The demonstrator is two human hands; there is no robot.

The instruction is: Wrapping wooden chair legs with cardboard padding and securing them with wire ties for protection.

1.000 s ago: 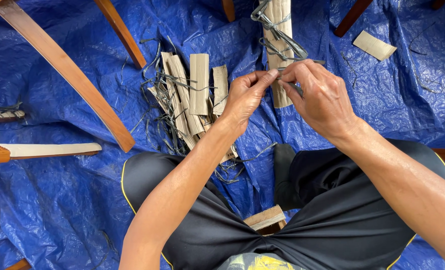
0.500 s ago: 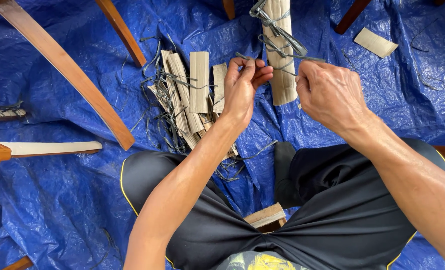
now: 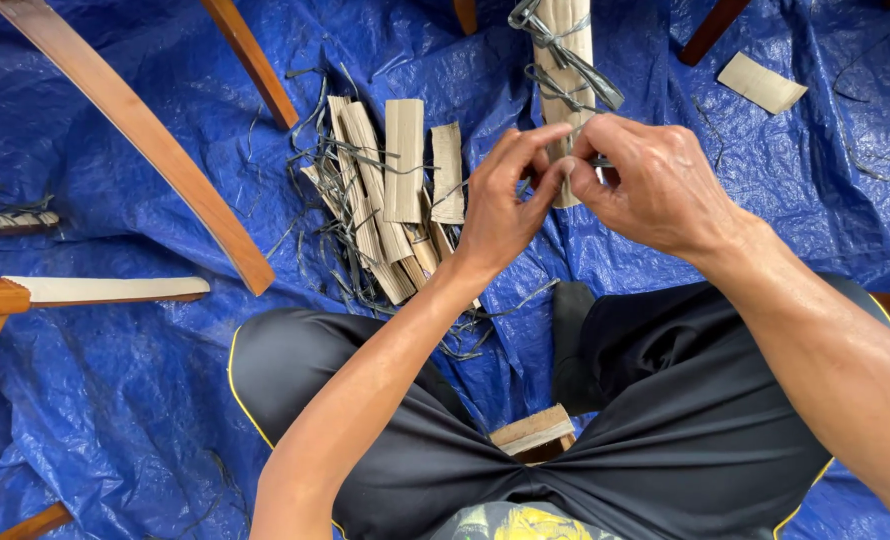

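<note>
- Nearest the camera, a small pale wooden block [image 3: 532, 432] lies on the ground between the person's legs in black shorts with yellow piping [image 3: 655, 440], untouched by either hand.
- Above the lap, the left hand [image 3: 500, 205] and the right hand [image 3: 650, 180] meet fingertip to fingertip. Both are pinched on a thin dark grey strap [image 3: 575, 75] just where it winds around a tan cardboard-wrapped wooden piece [image 3: 563, 30], which stands on from the hands toward the top edge of the view.
- The left thumb and forefinger close on the strap from the left; the right fingers curl over it from the right. Neither hand is slack or spread.
- To do this well, I judge the pinch should sit close to the wrapping, with each hand keeping a light opposing pull so the thin strap does not slip or twist between the fingers.
- Just left of the hands, a heap of tan cardboard strips [image 3: 395, 190] lies tangled with loose cut strapping, apart from both hands.
- Everything rests on a crumpled blue plastic tarpaulin [image 3: 105, 400].
- Farther out, a long reddish-brown curved wooden slat [image 3: 145, 140] crosses the upper left, and a single tan cardboard scrap [image 3: 762, 82] lies at the upper right.
</note>
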